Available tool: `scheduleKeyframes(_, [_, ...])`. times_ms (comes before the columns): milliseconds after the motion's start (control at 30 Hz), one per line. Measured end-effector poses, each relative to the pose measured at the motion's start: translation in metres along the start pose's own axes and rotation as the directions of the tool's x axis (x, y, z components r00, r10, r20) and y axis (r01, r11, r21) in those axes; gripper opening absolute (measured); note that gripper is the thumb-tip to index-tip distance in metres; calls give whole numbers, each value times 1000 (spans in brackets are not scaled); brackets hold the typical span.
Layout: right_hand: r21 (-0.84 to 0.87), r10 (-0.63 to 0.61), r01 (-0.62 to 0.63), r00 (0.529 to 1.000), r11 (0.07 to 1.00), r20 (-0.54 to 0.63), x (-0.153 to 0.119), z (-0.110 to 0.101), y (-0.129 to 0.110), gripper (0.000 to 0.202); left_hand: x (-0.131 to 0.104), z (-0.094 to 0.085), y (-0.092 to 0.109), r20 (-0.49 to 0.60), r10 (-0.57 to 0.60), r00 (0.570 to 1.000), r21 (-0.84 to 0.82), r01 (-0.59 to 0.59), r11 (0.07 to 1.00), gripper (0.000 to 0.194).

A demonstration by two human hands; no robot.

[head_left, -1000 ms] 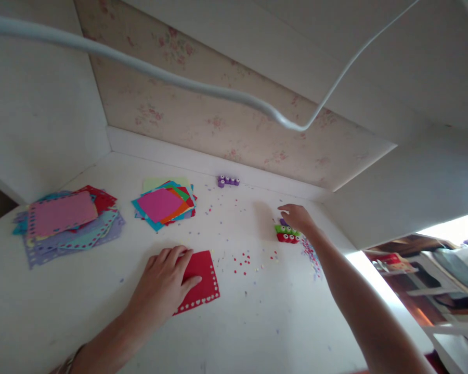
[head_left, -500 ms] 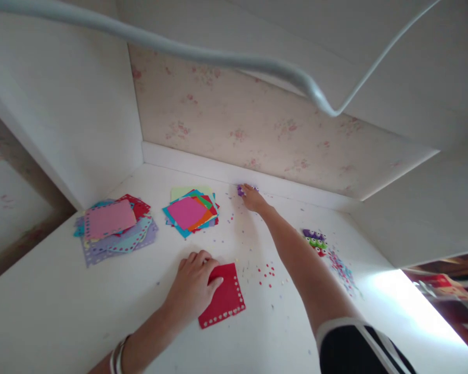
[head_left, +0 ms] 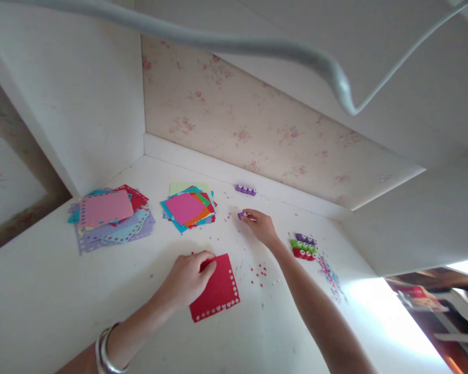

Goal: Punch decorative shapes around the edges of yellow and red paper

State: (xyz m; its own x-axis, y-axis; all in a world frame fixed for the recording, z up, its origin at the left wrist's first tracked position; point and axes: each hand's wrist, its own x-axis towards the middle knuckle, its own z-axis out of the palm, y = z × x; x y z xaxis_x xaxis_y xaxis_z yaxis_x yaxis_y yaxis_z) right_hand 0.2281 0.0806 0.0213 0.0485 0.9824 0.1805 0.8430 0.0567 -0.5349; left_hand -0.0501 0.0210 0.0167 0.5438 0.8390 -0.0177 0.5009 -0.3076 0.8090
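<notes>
A red paper square (head_left: pixel 214 291), with star and heart shapes punched along two of its edges, is pinched at its upper left corner by my left hand (head_left: pixel 193 275). The thumb lies on top, and the other fingertips are partly hidden. My right hand (head_left: pixel 260 226) grips a small purple paper punch (head_left: pixel 241 215) just above the desk. Behind it, a row of purple punches (head_left: pixel 245 190) stands near the wall. To the right of my right forearm sit rows of purple, green and red punches (head_left: pixel 304 247).
A stack of plain coloured papers (head_left: pixel 187 208) lies beyond my left hand. Farther left is a pile of punched papers (head_left: pixel 109 215). Confetti (head_left: pixel 329 275) and red dots (head_left: pixel 259 272) are scattered on the white desk (head_left: pixel 171 337). A grey cable (head_left: pixel 234 44) crosses the top.
My right hand has drawn back from the wall with a purple punch in it, uncovering the row there. My left hand now pinches the red paper's corner. The view has shifted slightly.
</notes>
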Motion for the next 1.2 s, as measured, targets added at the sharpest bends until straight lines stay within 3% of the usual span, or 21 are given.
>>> scheduleKeyframes(67, [111,26,-22,999,994,-35,-41,7,-13,31,-1,0,2,-2,16,1000,0,-16,1000,27])
scheduleKeyframes(133, [477,128,-93,991,874,-41,-81,16,-28,31,-2,1,3,-2,30,1000,-6,-30,1000,28])
scheduleKeyframes(167, [572,169,-120,985,811,-32,-98,21,-34,31,-3,2,4,-1,36,999,-8,-36,999,29])
scheduleKeyframes(300, [716,249,-162,968,679,-17,-140,34,-52,28,-4,5,6,-10,46,999,0,-46,999,30])
scheduleKeyframes(500, [767,230,-127,973,629,-27,-142,36,-53,24,-5,5,9,14,36,999,-9,-36,999,33])
scheduleKeyframes(1200, [800,162,-70,986,596,-34,-145,37,-58,23,-4,0,10,70,-9,997,-70,14,997,35])
